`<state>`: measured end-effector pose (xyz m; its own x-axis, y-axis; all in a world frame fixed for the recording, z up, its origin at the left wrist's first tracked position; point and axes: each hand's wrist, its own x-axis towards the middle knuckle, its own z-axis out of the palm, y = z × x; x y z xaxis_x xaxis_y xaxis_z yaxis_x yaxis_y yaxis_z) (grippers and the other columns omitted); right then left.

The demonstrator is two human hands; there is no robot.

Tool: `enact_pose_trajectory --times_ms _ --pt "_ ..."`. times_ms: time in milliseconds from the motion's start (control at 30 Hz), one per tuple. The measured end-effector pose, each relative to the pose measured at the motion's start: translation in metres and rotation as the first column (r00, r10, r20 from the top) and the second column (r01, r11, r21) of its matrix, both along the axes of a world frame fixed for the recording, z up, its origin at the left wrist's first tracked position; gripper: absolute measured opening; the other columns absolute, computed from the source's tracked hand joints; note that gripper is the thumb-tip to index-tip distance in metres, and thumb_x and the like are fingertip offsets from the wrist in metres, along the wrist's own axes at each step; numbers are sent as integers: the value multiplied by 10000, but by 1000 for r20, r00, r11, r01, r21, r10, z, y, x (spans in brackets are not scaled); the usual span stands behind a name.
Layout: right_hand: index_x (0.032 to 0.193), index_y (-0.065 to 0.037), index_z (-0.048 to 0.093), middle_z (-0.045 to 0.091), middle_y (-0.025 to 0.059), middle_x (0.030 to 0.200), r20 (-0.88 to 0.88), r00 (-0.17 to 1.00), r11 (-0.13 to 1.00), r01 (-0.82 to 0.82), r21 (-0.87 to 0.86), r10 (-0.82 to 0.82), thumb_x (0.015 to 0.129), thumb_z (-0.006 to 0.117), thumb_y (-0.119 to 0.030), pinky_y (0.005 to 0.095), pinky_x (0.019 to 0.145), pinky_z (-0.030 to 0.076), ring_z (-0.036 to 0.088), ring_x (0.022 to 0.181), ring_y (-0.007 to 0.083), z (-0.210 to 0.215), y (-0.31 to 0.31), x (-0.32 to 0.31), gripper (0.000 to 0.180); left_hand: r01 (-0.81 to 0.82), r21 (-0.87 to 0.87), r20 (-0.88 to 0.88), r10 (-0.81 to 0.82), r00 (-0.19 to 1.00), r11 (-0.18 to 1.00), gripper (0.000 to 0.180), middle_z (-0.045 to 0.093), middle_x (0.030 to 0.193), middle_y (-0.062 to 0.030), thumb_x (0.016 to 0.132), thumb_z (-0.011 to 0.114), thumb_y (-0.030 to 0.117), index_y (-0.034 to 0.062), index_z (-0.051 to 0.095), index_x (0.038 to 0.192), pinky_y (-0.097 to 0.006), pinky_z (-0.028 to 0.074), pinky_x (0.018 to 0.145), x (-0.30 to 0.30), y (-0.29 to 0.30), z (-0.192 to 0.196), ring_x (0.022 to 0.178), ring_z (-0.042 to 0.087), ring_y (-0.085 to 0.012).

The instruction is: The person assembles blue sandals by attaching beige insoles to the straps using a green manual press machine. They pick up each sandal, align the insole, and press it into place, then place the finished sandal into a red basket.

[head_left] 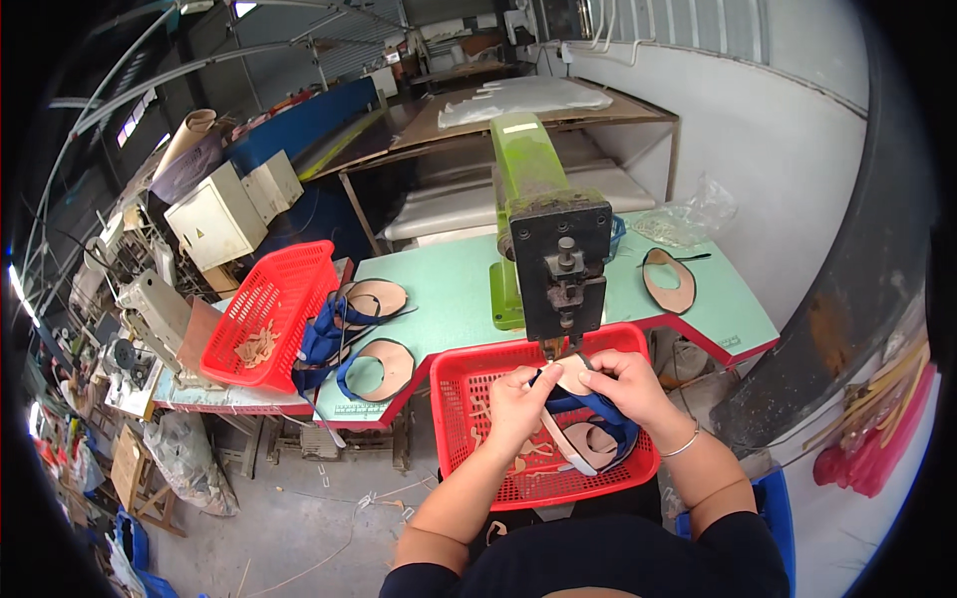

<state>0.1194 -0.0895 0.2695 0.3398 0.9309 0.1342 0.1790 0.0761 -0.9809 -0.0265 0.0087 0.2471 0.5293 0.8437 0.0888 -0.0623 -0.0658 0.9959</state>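
Note:
Under the black head (560, 249) of a green machine (536, 164), I hold a beige shoe upper piece (572, 373) with dark blue edging. My left hand (516, 404) pinches its left side, and my right hand (630, 387) grips the right side with the thumb on top. The piece meets the lower end of the machine head; the exact contact is hidden. Blue straps and more beige upper parts (596, 446) hang below my hands over a red basket (445, 439). Whether they are joined to the held piece I cannot tell. Beige scraps lie in the basket.
The pale green table (449, 274) bears a blue-edged upper piece (396, 369), a blue and beige pile (329, 324) and another upper (669, 284) at right. A second red basket (267, 319) with scraps stands left. A dark pillar (827, 289) rises at right.

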Motion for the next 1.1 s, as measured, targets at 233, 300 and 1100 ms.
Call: enact_pose_trajectory --times_ms 233,300,1100 --pt "801 -33 647 595 88 749 299 950 980 33 199 -93 731 685 -132 311 625 442 562 693 199 -7 16 -19 127 -84 243 129 53 990 966 179 574 630 -31 791 680 181 12 658 737 -233 410 566 -24 15 -18 613 528 -88" --pt "809 -48 650 602 82 774 415 899 955 13 295 -140 731 682 -130 335 682 439 559 771 223 -8 18 -26 118 -165 482 111 127 986 860 148 567 642 -45 733 720 171 43 649 707 -266 418 610 -35 17 -18 625 559 -152" --pt "1004 34 532 606 124 895 -935 350 922 -376 -87 54 889 392 -134 307 740 512 622 822 221 -148 25 -43 247 345 882 -437 283 854 320 466 525 1183 -42 660 706 212 144 574 1103 -450 374 910 -88 -11 -45 1129 492 -267"
